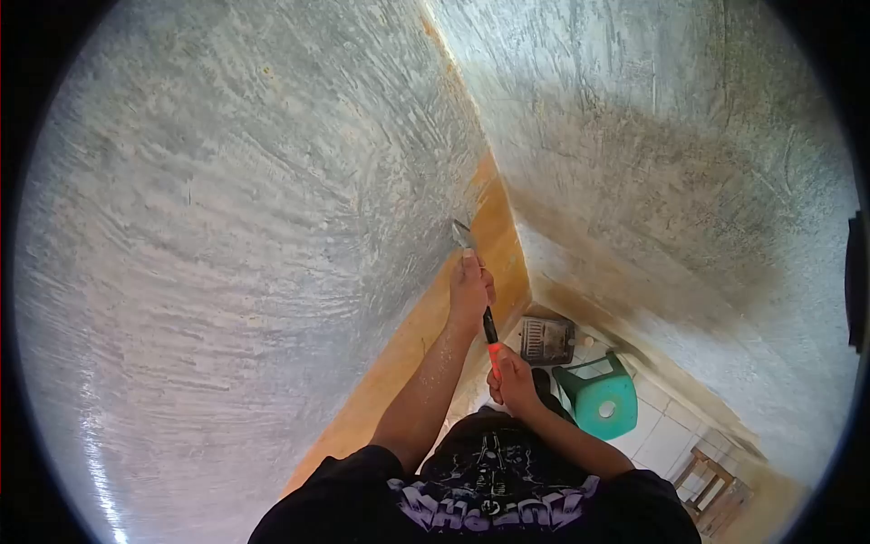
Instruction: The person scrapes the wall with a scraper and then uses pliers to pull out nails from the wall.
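My left hand point(469, 290) grips a long scraper point(490, 328) high on its shaft, just below the metal blade point(462, 234). The blade rests against the grey plastered wall point(236, 236), where the grey meets an orange band point(494, 240). Lower down, my right hand point(512, 376) holds the red end of the black handle. Both arms reach down and forward from my black printed shirt point(489, 490).
Two grey walls meet at a corner point(507, 195) right by the blade. On the tiled floor point(666, 435) below stand a green plastic stool point(603, 399), a dark ribbed tray point(548, 340) and a wooden stool point(711, 485).
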Demonstrator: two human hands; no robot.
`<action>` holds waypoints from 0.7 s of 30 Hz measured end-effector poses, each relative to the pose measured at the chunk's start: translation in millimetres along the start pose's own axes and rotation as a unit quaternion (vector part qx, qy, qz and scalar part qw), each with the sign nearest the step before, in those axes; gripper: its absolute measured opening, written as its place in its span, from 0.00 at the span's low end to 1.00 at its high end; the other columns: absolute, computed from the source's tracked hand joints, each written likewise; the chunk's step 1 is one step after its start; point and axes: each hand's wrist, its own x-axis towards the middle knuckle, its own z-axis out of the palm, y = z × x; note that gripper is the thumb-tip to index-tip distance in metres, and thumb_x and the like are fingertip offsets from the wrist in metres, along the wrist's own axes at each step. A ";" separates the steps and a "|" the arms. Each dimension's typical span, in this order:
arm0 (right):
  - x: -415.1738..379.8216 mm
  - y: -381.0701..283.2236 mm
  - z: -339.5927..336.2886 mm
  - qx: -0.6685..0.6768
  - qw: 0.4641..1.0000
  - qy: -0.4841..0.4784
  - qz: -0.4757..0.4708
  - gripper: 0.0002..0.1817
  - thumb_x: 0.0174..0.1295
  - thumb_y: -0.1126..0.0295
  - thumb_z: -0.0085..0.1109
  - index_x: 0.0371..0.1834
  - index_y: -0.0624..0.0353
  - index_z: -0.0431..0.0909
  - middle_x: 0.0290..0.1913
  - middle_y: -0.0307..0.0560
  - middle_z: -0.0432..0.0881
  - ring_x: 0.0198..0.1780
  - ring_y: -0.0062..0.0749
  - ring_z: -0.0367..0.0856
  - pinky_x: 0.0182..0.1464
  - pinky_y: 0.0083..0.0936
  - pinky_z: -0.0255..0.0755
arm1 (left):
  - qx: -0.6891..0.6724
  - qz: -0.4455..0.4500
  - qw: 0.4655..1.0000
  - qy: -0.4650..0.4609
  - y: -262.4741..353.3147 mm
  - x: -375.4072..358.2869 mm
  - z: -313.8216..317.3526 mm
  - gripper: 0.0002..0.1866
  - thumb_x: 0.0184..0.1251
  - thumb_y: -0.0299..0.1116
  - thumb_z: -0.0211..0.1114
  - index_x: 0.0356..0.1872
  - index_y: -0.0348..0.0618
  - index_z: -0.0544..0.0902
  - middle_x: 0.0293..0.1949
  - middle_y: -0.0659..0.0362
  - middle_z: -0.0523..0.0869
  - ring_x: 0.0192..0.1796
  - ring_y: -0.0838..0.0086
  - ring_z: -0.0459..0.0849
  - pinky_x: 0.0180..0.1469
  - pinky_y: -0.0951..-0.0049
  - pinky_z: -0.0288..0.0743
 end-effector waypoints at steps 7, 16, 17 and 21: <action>10.3 -9.4 -1.8 -0.015 1.000 0.012 -0.015 0.24 0.77 0.49 0.43 0.64 0.53 0.71 0.19 0.34 0.64 0.14 0.15 0.59 0.15 0.16 0.56 | 0.017 0.025 0.999 -0.010 6.4 10.3 11.5 0.20 0.80 0.55 0.45 0.37 0.50 0.66 0.18 0.69 0.61 0.16 0.83 0.58 0.18 0.78 0.54; 14.5 -14.2 -10.8 -0.026 0.999 0.007 -0.018 0.23 0.77 0.48 0.43 0.63 0.51 0.72 0.19 0.34 0.64 0.15 0.14 0.58 0.16 0.15 0.56 | -0.001 0.009 1.000 -0.011 6.3 16.1 15.6 0.19 0.80 0.55 0.44 0.37 0.51 0.66 0.18 0.69 0.61 0.17 0.84 0.59 0.18 0.78 0.55; 14.6 -15.7 -11.8 -0.017 1.000 0.007 -0.011 0.23 0.77 0.48 0.43 0.63 0.51 0.72 0.19 0.34 0.64 0.15 0.14 0.58 0.16 0.15 0.56 | 0.004 0.013 1.000 -0.009 4.4 18.2 17.6 0.20 0.80 0.56 0.44 0.37 0.51 0.66 0.18 0.69 0.61 0.16 0.84 0.59 0.18 0.78 0.54; 10.6 -21.7 -8.6 -0.026 1.000 0.004 -0.010 0.23 0.77 0.48 0.43 0.63 0.50 0.72 0.19 0.34 0.64 0.14 0.14 0.58 0.16 0.15 0.56 | 0.006 0.025 1.000 -0.009 5.6 13.8 16.9 0.20 0.80 0.56 0.44 0.37 0.51 0.66 0.18 0.69 0.62 0.16 0.84 0.58 0.18 0.78 0.54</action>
